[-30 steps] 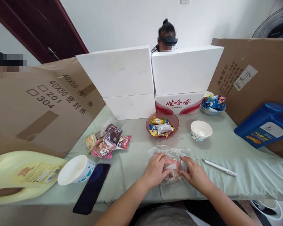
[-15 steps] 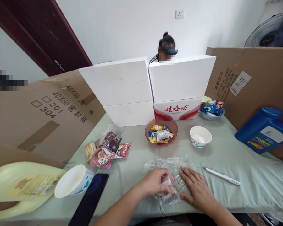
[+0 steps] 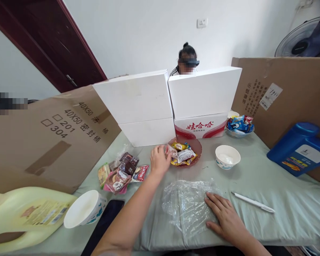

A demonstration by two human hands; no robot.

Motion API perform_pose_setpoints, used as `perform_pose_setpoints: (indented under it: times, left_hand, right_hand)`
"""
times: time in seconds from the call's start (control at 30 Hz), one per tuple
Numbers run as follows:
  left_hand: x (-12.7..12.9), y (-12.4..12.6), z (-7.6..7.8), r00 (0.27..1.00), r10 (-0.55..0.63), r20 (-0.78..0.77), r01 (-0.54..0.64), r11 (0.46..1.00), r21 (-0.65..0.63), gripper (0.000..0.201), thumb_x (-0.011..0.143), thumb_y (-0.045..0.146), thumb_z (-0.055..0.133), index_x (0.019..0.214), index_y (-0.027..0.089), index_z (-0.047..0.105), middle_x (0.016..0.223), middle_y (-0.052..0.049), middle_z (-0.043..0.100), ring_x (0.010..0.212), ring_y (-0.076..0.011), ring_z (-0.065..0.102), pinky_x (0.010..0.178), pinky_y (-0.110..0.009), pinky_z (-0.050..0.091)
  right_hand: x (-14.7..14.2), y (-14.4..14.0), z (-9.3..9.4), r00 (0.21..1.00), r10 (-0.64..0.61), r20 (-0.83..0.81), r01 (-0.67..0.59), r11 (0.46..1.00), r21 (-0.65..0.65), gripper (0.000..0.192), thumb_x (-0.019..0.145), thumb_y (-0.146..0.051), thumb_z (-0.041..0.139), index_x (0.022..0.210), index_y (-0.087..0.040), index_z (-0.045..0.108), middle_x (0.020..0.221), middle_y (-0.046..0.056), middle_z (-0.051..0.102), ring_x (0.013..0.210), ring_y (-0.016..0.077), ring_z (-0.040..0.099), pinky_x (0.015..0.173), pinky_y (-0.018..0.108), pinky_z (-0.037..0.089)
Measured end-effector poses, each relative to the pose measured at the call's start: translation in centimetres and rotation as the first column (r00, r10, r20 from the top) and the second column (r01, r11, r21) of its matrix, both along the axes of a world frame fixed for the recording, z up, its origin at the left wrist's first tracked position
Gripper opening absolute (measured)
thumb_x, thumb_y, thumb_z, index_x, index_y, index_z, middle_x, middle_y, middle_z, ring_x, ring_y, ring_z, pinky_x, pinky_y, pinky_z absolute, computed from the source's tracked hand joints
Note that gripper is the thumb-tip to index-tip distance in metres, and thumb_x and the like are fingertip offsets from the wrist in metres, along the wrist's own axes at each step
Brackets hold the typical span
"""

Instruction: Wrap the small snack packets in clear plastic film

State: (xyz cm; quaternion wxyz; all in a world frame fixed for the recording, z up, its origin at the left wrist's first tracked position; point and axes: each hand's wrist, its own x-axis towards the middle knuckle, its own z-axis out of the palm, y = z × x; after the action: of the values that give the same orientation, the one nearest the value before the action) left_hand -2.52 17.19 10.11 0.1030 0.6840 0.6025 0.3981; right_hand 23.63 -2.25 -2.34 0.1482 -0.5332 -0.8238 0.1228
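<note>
My left hand [image 3: 160, 160] is closed on a small pinkish wrapped snack [image 3: 171, 152] at the left rim of the reddish glass bowl [image 3: 198, 156]. Several wrapped snacks [image 3: 186, 155], yellow, blue and white, lie inside that bowl. Flat on the cloth in front of me is a clear plastic bag [image 3: 185, 206], crumpled and see-through. My right hand [image 3: 226, 217] rests open with its fingertips on the bag's right edge. Left of my left forearm sits a pile of packaged snacks [image 3: 120, 174], brown, pink and red, partly in clear plastic.
A white pen [image 3: 253, 201] and a white paper bowl [image 3: 227, 158] are on the right; another paper bowl [image 3: 82, 209] and a dark phone-like slab [image 3: 106, 220] on the left. White boxes [image 3: 149, 106] wall off the far side, with a person [image 3: 188, 58] behind. A blue bottle [image 3: 301, 149] stands right.
My left hand has carried the pinkish snack from the plastic bag forward to the reddish bowl. The bag now lies flatter. My right hand has stayed on it.
</note>
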Motion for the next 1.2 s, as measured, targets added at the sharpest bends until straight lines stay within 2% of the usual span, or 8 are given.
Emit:
perform_pose_setpoints:
  times: [0.07,0.2,0.33,0.47,0.63,0.93,1.1,1.2]
  left_hand:
    - [0.9,-3.7,-1.4,0.958,-0.251,-0.143,0.264,0.961,0.080,0.023,0.085,0.024,0.055,0.106,0.018,0.061,0.108,-0.011,0.061,0.108,-0.0265,0.055,0.096,-0.042,0.042]
    - [2.6,-10.3,-5.5,0.630,-0.730,-0.265,0.687,0.683,-0.248,0.022,0.088,0.025,0.057,0.109,0.024,0.064,0.105,-0.007,0.067,0.102,-0.0227,0.061,0.091,-0.037,0.048]
    - [0.9,-11.4,-8.8,0.689,-0.589,-0.423,0.466,0.807,-0.363,0.055,0.081,0.037,0.069,0.133,0.027,0.052,0.146,-0.011,0.044,0.136,-0.0376,0.035,0.106,-0.060,0.032]
    - [-3.2,-10.7,-10.0,0.785,-0.410,-0.464,0.292,0.906,-0.307,0.050,0.088,0.037,0.059,0.134,0.020,0.051,0.144,-0.015,0.045,0.137,-0.0377,0.033,0.106,-0.058,0.034]
    - [-3.0,-12.0,-9.2,0.712,-0.546,-0.442,0.470,0.838,-0.278,0.040,0.087,0.030,0.061,0.126,0.022,0.056,0.134,-0.009,0.055,0.130,-0.0296,0.043,0.106,-0.050,0.039]
    - [-1.9,-10.4,-6.3,0.753,-0.468,-0.462,0.330,0.876,-0.351,0.024,0.087,0.025,0.060,0.110,0.018,0.064,0.118,-0.010,0.062,0.107,-0.0265,0.056,0.094,-0.042,0.047]
    - [0.2,-10.9,-7.7,0.742,-0.477,-0.471,0.354,0.875,-0.329,0.028,0.090,0.021,0.053,0.117,0.019,0.061,0.124,-0.010,0.061,0.117,-0.0274,0.052,0.099,-0.044,0.043]
    - [1.9,-11.0,-9.2,0.699,-0.530,-0.481,0.416,0.848,-0.330,0.047,0.092,0.033,0.052,0.137,0.021,0.048,0.145,-0.011,0.045,0.136,-0.0308,0.035,0.111,-0.052,0.029]
  right_hand:
    - [-0.1,0.0,0.2,1.000,-0.002,0.004,0.002,1.000,0.007,0.066,0.084,-0.056,0.057,0.141,-0.025,0.045,0.149,0.008,0.040,0.132,0.0296,0.042,0.104,0.047,0.039]
    - [-0.2,0.2,0.4,1.000,-0.004,0.028,0.004,1.000,-0.001,0.066,0.085,-0.055,0.057,0.142,-0.024,0.045,0.149,0.008,0.040,0.132,0.0292,0.041,0.105,0.047,0.038]
    - [-0.1,-0.4,0.5,0.998,-0.002,0.065,0.003,1.000,-0.020,0.066,0.086,-0.052,0.057,0.143,-0.024,0.042,0.151,0.009,0.038,0.134,0.0297,0.039,0.106,0.047,0.037]
    - [-0.5,-1.5,1.8,0.997,-0.018,0.080,0.019,1.000,-0.015,0.058,0.085,-0.049,0.059,0.136,-0.024,0.051,0.144,0.010,0.047,0.130,0.0314,0.044,0.103,0.048,0.039]
    - [-2.6,0.2,4.3,0.993,-0.012,0.114,0.022,0.996,-0.086,0.034,0.096,-0.018,0.038,0.120,-0.021,0.062,0.103,0.008,0.070,0.092,0.0189,0.066,0.081,0.030,0.049]
    - [-2.5,3.4,4.0,0.813,-0.400,0.424,0.442,0.897,-0.001,0.045,0.091,-0.025,0.048,0.134,-0.013,0.048,0.139,0.021,0.048,0.078,0.0229,0.068,0.062,0.033,0.050]
    - [-4.3,3.7,4.4,0.970,-0.121,0.210,0.078,0.977,0.200,0.025,0.094,-0.019,0.043,0.110,-0.021,0.063,0.109,0.009,0.065,0.096,0.0204,0.061,0.084,0.032,0.046]
    - [-4.9,5.5,3.7,0.983,0.059,0.173,-0.085,0.986,0.146,0.032,0.093,-0.030,0.050,0.122,-0.022,0.060,0.123,0.009,0.062,0.115,0.0242,0.053,0.100,0.040,0.038]
